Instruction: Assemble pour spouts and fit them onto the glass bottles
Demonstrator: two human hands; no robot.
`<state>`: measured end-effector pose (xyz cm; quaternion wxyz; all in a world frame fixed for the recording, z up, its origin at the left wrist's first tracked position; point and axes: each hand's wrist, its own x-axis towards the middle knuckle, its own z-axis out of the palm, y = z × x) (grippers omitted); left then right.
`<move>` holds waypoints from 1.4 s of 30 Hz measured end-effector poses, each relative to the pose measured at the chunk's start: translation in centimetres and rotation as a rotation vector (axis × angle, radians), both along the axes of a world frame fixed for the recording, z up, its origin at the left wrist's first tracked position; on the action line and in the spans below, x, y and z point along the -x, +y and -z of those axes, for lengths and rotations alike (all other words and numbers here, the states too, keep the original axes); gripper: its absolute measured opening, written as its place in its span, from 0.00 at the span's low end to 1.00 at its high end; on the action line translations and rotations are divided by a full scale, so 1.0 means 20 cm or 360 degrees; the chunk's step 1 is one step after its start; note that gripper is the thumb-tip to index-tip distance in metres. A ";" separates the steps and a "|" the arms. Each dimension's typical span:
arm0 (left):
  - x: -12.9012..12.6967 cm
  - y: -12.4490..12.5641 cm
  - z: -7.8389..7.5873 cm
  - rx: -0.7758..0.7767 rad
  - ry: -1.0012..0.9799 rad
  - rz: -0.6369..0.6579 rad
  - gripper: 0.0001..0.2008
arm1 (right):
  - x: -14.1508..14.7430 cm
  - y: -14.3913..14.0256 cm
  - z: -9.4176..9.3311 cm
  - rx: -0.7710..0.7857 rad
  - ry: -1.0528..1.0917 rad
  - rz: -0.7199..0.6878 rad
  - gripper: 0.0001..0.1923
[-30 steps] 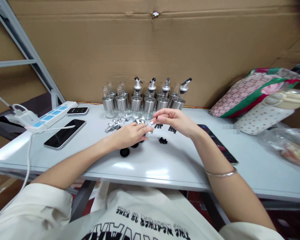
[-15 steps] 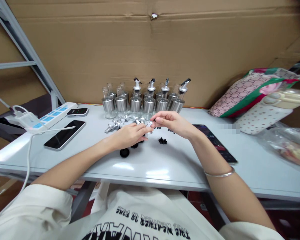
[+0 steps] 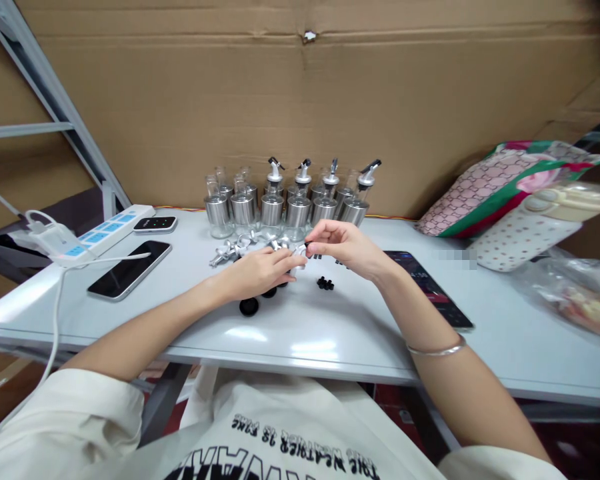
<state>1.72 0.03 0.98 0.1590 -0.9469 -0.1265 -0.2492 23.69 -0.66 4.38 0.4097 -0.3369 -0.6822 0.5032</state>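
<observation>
My left hand (image 3: 263,273) is closed around a silver-grey pourer spout (image 3: 299,251), much of it covered by the fingers. At the spout's end, my right hand (image 3: 347,252) pinches a small black piece (image 3: 307,245) between thumb and forefinger. Loose silver spout parts (image 3: 229,251) lie heaped just beyond my left hand. Round black stoppers (image 3: 249,307) rest on the table near that wrist, some partly hidden. Below my right hand is a little cluster of black pieces (image 3: 325,284). Glass-and-steel bottles (image 3: 271,212) stand in rows behind, several topped with pourers (image 3: 303,172).
To the left lie a phone (image 3: 130,270), a small device (image 3: 155,225) and a power strip (image 3: 105,233) with a white cable. On the right are a larger phone (image 3: 430,293), a dotted drink bottle (image 3: 525,233), a patterned bag (image 3: 480,193) and a clear plastic bag (image 3: 580,293).
My right hand has shifted slightly right, its fingers still at the spout's end. My left hand has stayed almost in place with the spout.
</observation>
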 end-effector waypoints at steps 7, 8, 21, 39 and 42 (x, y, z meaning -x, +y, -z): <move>0.00 0.00 0.00 -0.0010 0.0019 0.0011 0.12 | -0.01 0.00 0.00 0.0003 -0.0064 0.0021 0.12; 0.00 0.00 0.00 -0.0018 0.0029 0.0005 0.12 | -0.01 0.00 0.00 -0.0017 -0.0090 0.0022 0.11; -0.01 0.00 0.00 0.0047 0.0020 0.0055 0.12 | 0.01 -0.01 0.01 -0.0007 -0.0127 -0.0043 0.18; 0.00 -0.02 -0.01 0.0063 -0.0044 0.0107 0.13 | 0.07 -0.01 0.08 0.0513 0.0303 -0.0496 0.22; 0.02 -0.02 -0.04 0.0208 -0.0133 0.0201 0.18 | 0.08 -0.01 0.08 0.0504 0.0372 -0.0452 0.21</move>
